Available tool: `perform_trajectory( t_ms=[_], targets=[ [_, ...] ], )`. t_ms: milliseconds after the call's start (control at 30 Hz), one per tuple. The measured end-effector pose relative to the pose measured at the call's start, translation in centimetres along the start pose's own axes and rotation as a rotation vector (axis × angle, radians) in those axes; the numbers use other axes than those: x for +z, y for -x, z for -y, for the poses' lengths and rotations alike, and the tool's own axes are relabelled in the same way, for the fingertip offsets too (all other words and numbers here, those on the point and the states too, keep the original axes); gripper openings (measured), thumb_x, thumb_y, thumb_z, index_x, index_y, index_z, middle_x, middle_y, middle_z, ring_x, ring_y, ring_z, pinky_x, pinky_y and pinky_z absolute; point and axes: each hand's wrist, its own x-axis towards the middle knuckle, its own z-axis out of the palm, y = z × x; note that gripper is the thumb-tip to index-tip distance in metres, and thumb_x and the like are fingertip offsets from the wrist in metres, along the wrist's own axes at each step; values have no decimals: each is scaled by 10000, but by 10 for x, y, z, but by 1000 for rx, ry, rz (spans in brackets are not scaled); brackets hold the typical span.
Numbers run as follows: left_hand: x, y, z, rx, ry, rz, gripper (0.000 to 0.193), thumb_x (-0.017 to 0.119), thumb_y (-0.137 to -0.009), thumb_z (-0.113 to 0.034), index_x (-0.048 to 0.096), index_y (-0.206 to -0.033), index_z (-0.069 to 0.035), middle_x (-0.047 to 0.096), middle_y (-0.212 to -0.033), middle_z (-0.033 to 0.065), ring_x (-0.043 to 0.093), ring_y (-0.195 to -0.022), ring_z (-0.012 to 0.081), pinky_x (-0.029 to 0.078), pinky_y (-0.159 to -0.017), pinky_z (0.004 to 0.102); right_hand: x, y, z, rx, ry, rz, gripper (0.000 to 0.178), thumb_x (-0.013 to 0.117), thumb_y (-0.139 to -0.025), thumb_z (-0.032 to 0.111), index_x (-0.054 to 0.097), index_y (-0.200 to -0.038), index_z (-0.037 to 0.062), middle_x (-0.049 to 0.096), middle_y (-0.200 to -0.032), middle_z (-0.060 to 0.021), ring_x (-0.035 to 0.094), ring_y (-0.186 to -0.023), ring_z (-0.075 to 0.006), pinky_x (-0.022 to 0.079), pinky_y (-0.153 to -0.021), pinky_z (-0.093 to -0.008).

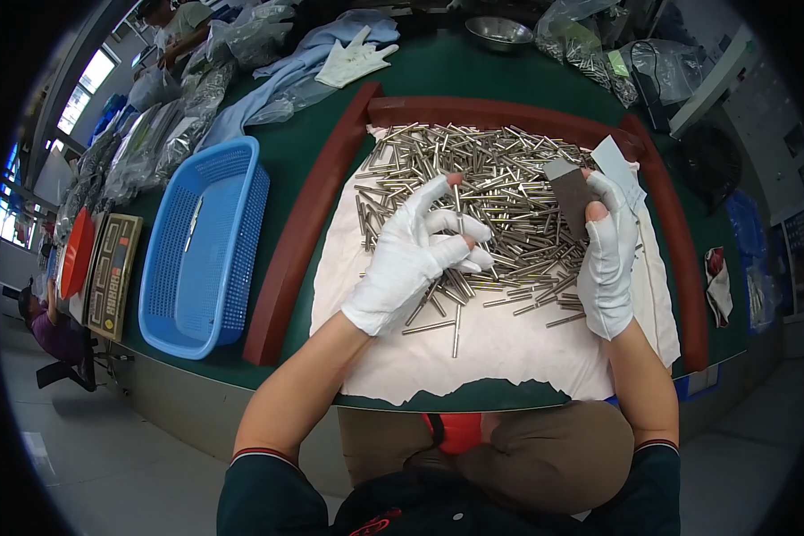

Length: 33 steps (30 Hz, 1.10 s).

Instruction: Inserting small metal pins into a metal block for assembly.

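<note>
My left hand, in a white glove with bare fingertips, pinches a slim metal pin upright between thumb and index finger. It hovers over the left part of a big heap of silvery metal pins. My right hand, gloved the same way, grips a folded dark brown-grey sheet that looks like sandpaper, above the heap's right side. Under the heap lies a pale pink cloth. One loose pin rests on the cloth nearer to me.
A reddish-brown wooden frame borders the cloth on three sides. Left of it stands a blue plastic basket with a thin light object inside. A white glove, a metal bowl and plastic bags lie farther back. Pale papers sit beside my right hand.
</note>
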Motion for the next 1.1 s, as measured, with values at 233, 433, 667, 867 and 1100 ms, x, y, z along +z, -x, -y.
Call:
perform_trajectory(
  t_ms=[233, 433, 667, 867, 1100],
  targets=[
    [5, 3, -1, -5, -44, -5, 733, 603, -835, 33, 186, -1438, 15, 608, -1013, 177, 661, -878, 221, 536, -781, 282, 2, 0, -3, -33, -172, 13, 485, 623, -873, 342, 537, -1190, -14, 565, -1070, -76, 528, -928, -120, 438, -817, -254],
    [9, 5, 1, -9, -103, -29, 725, 591, -841, 42, 195, -1445, -21, 642, -899, 168, 669, -813, 208, 553, -743, 284, 5, -1, -10, -181, -80, 61, 446, 676, -812, 268, 552, -1135, -13, 549, -1078, -101, 559, -983, -192, 439, -877, -296],
    [12, 8, 10, 202, -247, -32, 698, 573, -829, 81, 268, -1445, -39, 588, -777, 36, 614, -775, 100, 501, -716, 227, 11, 1, -11, -536, 218, 136, 570, 722, -708, 340, 528, -1130, 10, 534, -1116, -156, 539, -1012, -292, 440, -883, -374],
    [15, 11, 13, 248, -230, -24, 678, 604, -829, 72, 312, -1428, -51, 642, -912, 57, 612, -844, 98, 491, -765, 241, 17, 6, -6, -629, 274, 179, 638, 738, -688, 407, 509, -1152, 33, 531, -1122, -159, 545, -970, -306, 452, -829, -393],
    [9, 13, 17, 291, -349, -16, 680, 579, -813, 92, 337, -1423, -84, 647, -912, 60, 603, -863, 95, 488, -794, 252, 20, 12, -5, -645, 297, 168, 658, 735, -686, 446, 509, -1144, 31, 525, -1131, -165, 545, -959, -305, 449, -802, -395]
  ],
)
